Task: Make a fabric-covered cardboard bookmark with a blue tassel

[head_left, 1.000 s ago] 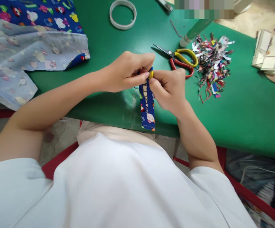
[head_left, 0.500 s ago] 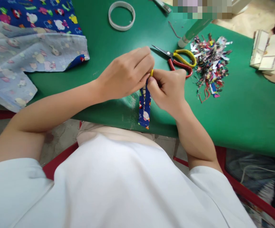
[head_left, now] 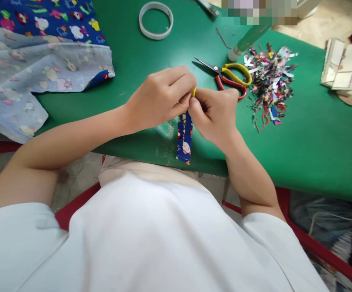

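Note:
My left hand (head_left: 166, 93) and my right hand (head_left: 217, 109) meet over the green table, their fingers pinched close together. Between them hangs a narrow strip of blue printed fabric (head_left: 184, 140), its lower end near the table's front edge. The upper end is hidden by my fingers, and a small yellow piece (head_left: 193, 93) shows at the pinch. Both hands are closed on the strip. Just beyond my right hand lie scissors (head_left: 236, 77) with one yellow and one red handle, blades pointing left.
A large blue printed cloth (head_left: 72, 61), partly turned over, covers the table's left side. A roll of tape (head_left: 141, 24) lies at the back. Right of the scissors is a heap of fabric scraps (head_left: 271, 81), with folded cream card pieces (head_left: 343, 69) farther right.
My left hand's fingers have shifted slightly down at the pinch. The strip's lower end has swung a little to the left. My right hand stays nearly still.

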Demonstrator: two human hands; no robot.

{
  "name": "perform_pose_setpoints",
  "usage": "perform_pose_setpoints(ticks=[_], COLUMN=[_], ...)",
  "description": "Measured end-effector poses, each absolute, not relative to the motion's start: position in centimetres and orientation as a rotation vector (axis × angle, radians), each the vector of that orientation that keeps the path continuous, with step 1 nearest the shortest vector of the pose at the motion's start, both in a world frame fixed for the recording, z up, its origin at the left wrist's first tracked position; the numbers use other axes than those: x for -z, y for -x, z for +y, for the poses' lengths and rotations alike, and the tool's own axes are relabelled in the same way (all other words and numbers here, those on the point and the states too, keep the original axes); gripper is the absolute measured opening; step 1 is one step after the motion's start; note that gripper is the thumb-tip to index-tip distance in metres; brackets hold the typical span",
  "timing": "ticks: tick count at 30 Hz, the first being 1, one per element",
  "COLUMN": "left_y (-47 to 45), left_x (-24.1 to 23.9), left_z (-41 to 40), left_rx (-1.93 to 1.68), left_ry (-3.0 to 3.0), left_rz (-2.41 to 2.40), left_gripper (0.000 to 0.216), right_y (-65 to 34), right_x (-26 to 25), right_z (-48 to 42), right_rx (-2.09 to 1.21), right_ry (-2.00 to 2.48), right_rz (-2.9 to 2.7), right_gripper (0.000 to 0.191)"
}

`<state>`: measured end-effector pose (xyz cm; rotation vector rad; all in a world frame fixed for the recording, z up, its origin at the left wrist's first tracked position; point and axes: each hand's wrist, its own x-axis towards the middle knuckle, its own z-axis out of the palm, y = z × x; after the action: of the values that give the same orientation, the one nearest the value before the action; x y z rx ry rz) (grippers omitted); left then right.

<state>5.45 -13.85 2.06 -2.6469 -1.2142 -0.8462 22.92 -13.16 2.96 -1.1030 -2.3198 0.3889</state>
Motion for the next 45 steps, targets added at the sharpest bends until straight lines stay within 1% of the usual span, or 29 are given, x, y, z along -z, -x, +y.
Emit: perform_pose_setpoints(ticks=[4, 8, 18, 22, 26, 34, 40, 45], left_y=[-5.5, -5.5, -5.5, -5.4, -5.3, -5.2, -5.0, -4.8], left_x=[-2.0, -2.2, -2.9, -3.2, -3.3, -3.4, -3.4, -3.3], left_z=[-13.8, -13.8, -13.8, -14.0, -14.0, -13.9, -13.8, -13.6], left_rx=[0.937, 0.97, 1.272, 1.339, 1.426, 1.476, 1.476, 1.51], left_ry=[2.634, 2.674, 2.674, 2.695, 2.698, 2.726, 2.788, 2.731], left_rz=[-1.2, -1.287, -1.313, -1.373, -1.376, -1.417, -1.297, -1.187], left_gripper=[0.021, 0.019, 0.011, 0.011, 0.011, 0.015, 0.018, 0.029], right_y=[-22.9, -22.9, -23.0, -22.9, -22.9, -22.8, -22.9, -22.8], right_x=[-2.9, -3.1, -3.2, -3.3, -3.2, -3.1, -3.2, -3.5], right_z=[-13.2, -13.3, -13.6, -13.6, -13.4, -13.3, -13.4, -13.5], right_rx=[-0.392, -0.432, -0.616, -0.68, -0.797, -0.838, -0.871, -0.887], right_ry=[1.097, 1.151, 1.135, 1.172, 1.091, 1.159, 1.121, 1.158], right_rz=[-2.295, -2.286, -2.171, -2.114, -2.066, -2.049, -2.033, -2.017], right_gripper=[0.04, 0.041, 0.039, 0.039, 0.039, 0.043, 0.044, 0.044])
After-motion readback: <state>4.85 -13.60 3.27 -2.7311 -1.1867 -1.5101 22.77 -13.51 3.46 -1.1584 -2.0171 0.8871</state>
